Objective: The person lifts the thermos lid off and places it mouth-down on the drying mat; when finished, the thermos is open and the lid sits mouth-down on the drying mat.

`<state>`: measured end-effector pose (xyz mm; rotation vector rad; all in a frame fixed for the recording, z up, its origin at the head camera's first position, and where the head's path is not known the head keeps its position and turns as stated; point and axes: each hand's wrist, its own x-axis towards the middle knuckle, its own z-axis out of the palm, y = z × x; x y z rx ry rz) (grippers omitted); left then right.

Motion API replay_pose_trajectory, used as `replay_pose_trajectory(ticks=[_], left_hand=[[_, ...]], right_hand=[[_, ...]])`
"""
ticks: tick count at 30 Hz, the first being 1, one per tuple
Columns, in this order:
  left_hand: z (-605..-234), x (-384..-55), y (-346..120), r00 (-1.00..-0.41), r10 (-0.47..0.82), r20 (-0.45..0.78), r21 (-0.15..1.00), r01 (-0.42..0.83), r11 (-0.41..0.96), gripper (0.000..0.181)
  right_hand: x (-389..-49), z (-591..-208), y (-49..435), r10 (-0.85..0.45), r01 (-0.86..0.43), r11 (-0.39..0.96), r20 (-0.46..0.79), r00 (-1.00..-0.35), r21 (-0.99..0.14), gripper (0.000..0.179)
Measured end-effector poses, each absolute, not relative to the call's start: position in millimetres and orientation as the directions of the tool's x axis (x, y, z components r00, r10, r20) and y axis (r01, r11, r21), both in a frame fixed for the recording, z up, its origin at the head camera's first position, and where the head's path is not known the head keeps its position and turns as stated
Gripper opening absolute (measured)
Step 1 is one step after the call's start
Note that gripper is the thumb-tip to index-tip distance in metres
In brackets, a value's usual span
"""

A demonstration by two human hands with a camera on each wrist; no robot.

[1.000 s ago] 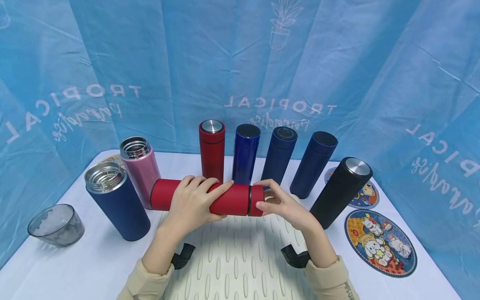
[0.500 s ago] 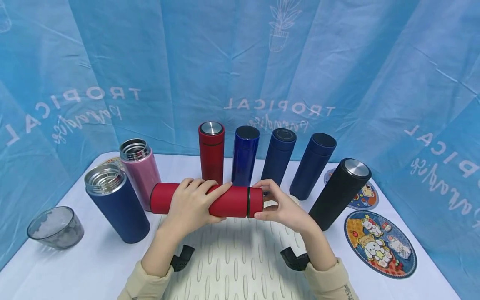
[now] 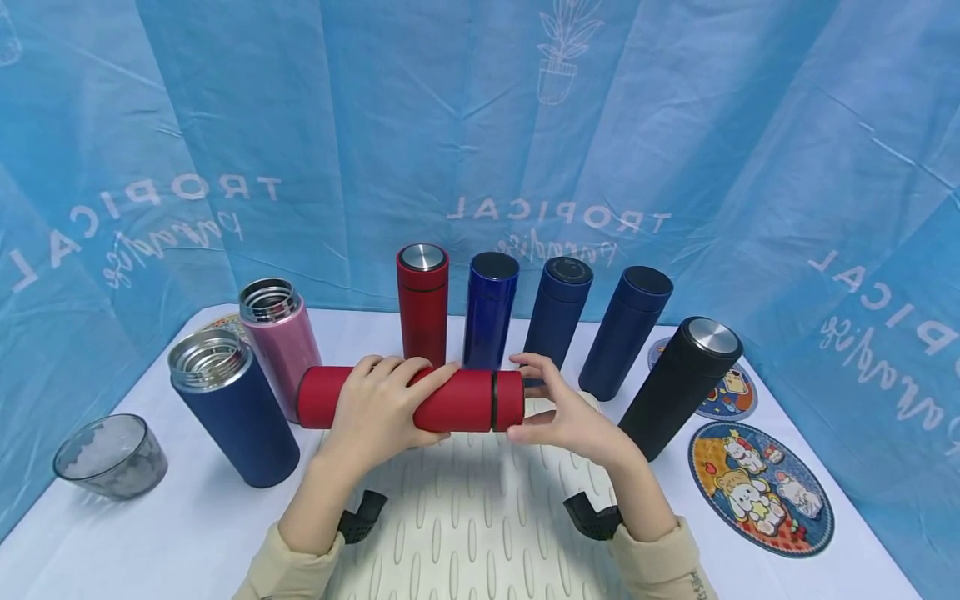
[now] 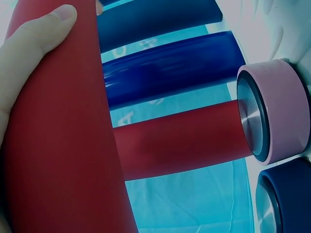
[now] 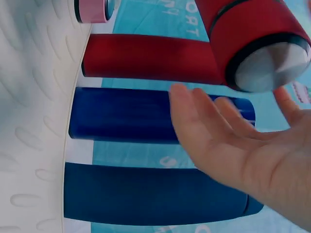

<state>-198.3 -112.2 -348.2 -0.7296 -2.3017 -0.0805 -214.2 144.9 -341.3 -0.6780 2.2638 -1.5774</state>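
Observation:
A red thermos flask (image 3: 465, 401) is held sideways above the pale ribbed mat. My left hand (image 3: 380, 402) grips its body from above, and the left wrist view shows the thumb (image 4: 46, 31) lying along the red side. The flask's lid, with a dark seam and a silver end (image 5: 272, 67), is on and points right. Beside that lid my right hand (image 3: 562, 414) is spread, its fingers straight; the right wrist view shows a gap between fingers (image 5: 187, 104) and lid. A pink lid (image 4: 286, 111) and a dark blue lid (image 4: 291, 194) rest near the mat.
Behind stand a red flask (image 3: 422, 308), a shiny blue flask (image 3: 491, 312) and two navy flasks, with a black flask (image 3: 675, 392) at right. Left are lidless pink (image 3: 288, 350) and navy (image 3: 243, 425) flasks and a glass bowl (image 3: 112, 458). A cartoon coaster (image 3: 761, 487) lies right.
My right fingers have come off the lid and spread slightly. The red flask has shifted a touch left in my left hand, which keeps its grip.

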Motion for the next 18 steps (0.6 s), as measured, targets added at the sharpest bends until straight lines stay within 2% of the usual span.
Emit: replay_pose_trajectory(ticks=[5,11,18], left_hand=[[-347.8,-199.1,-114.3,-0.574,0.489,0.657,-0.171,0.518,0.838,0.080],[-347.3,-198.1,-113.7,-0.577,0.502,0.645,-0.181,0.523,0.833,0.082],[-347.5,-198.7,-113.3,-0.561,0.506,0.655,-0.185,0.530,0.828,0.082]], right_hand=[[-218.3,-342.4,148.6,-0.503,-0.127,0.357,-0.076,-0.861,-0.925,0.055],[-220.3,-344.4,148.0,-0.490,-0.088,0.381,-0.121,-0.863,-0.920,0.052],[-221.4,-344.3,153.0,-0.541,-0.082,0.306,-0.103,-0.834,-0.949,0.054]])
